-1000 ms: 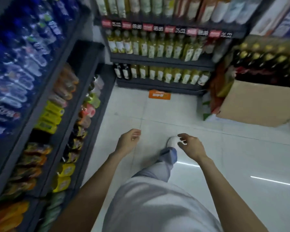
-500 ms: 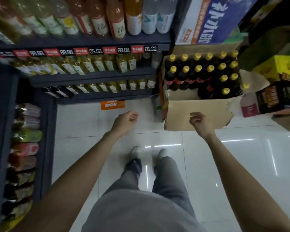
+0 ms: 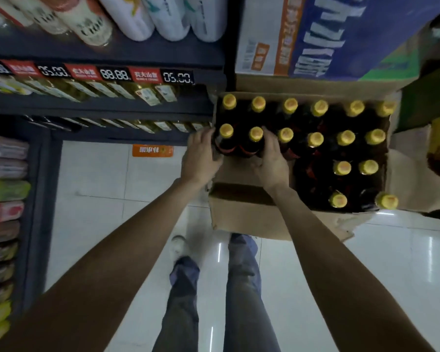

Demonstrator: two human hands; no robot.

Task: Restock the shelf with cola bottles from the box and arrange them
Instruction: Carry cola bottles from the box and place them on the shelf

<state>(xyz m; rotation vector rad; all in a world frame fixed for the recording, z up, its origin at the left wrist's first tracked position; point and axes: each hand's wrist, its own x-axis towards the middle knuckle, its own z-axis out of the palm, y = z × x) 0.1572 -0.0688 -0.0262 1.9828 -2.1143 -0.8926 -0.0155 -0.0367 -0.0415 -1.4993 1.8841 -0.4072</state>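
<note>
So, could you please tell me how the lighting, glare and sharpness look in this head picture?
Head view: dim overall, with the dark bottles merging into the shadowed box so only the yellow caps stand out; bright streaks of glare on the floor tiles; left shelf goods smeared by blur; wide-angle bending of the shelf edges; both the left hand and right hand fairly sharp.

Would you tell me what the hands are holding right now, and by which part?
The left hand grips one cola bottle by its body below the yellow cap; the right hand grips the neighbouring bottle likewise, both still in the box.
</note>
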